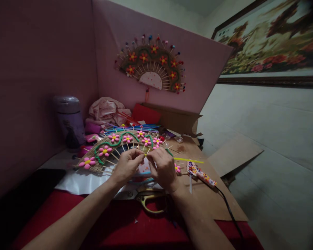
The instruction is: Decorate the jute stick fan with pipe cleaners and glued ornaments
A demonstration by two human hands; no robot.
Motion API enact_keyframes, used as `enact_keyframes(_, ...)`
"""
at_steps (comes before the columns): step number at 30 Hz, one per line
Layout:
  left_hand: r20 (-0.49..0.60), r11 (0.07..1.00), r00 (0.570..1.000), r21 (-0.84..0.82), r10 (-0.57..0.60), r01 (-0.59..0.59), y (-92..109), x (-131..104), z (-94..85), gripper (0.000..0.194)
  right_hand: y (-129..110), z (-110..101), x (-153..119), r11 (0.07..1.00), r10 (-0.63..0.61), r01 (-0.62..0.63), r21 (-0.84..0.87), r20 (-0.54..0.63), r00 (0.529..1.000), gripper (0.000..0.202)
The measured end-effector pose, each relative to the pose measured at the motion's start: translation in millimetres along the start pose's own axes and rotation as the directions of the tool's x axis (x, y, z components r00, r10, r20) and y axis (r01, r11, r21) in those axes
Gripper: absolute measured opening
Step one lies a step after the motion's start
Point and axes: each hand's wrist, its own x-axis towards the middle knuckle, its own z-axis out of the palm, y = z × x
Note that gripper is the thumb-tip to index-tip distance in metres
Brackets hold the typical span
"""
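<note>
Both hands meet over a fan-shaped craft piece (104, 141) made of sticks and brown twine, decorated with pink flowers and a wavy green strand. My left hand (129, 163) pinches a yellow pipe cleaner (189, 160) with thumb and forefinger. Close beside it, my right hand (163, 166) pinches the same yellow strand, which shows as a small bit between the fingertips and as a straight length out to the right. The fan's lower middle is partly hidden behind my hands. Gold-handled scissors (152, 205) lie just below my hands.
A floral-patterned glue gun (202, 173) with a black cord rests on cardboard (219, 205) at right. A purple flask (70, 121) stands at left. Blue and purple pipe cleaners (135, 128) lie behind the fan. A finished-looking fan (153, 64) is on the pink board.
</note>
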Motion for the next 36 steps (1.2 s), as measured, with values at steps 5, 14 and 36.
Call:
enact_keyframes(5,-0.098,0.944,0.981,-0.304,-0.166,0.129,-0.6,-4.1,8.3,0.021,-11.4,11.0,-2.0,1.0,0.014,-0.013,0.02,-0.03,0.999,0.016)
enact_keyframes(14,-0.073,0.988,0.995,-0.144,-0.071,0.06,-6.9,1.6,5.3,0.022,-2.2,10.9,-1.9,0.991,0.051,-0.054,-0.119,-0.028,0.998,0.013)
enact_keyframes(36,0.077,0.865,0.977,-0.455,-0.197,0.211,2.5,-0.2,3.5,0.023,-4.8,4.6,-2.6,0.992,0.09,-0.082,0.094,-0.08,0.993,0.015)
